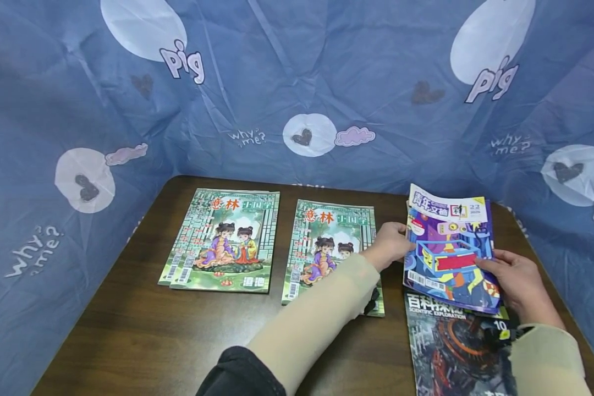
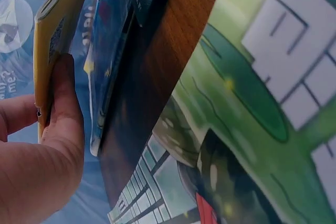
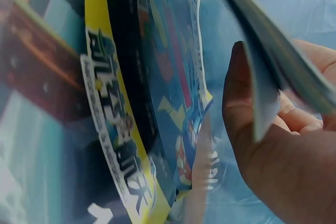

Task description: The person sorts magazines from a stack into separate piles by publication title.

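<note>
My left hand (image 1: 390, 246) and right hand (image 1: 520, 283) hold a purple magazine (image 1: 450, 231) with a white title band by its opposite side edges. In the left wrist view, the left thumb and fingers pinch the yellowish edge of the magazine (image 2: 59, 40), which is raised off the things below. The right wrist view shows the right thumb (image 3: 241, 93) on one face of the magazine and the fingers behind it. Below lies a dark Scientific Exploration magazine (image 1: 450, 357), partly covered by the right forearm. Another magazine with a blue cover (image 3: 176, 77) lies under the held one.
Two overlapping green magazines (image 1: 227, 247) lie at the left of the brown wooden table (image 1: 104, 330). A green magazine pile (image 1: 297, 253) sits mid-table, partly behind the left forearm. A blue printed cloth (image 1: 257, 82) hangs around the table's back and sides.
</note>
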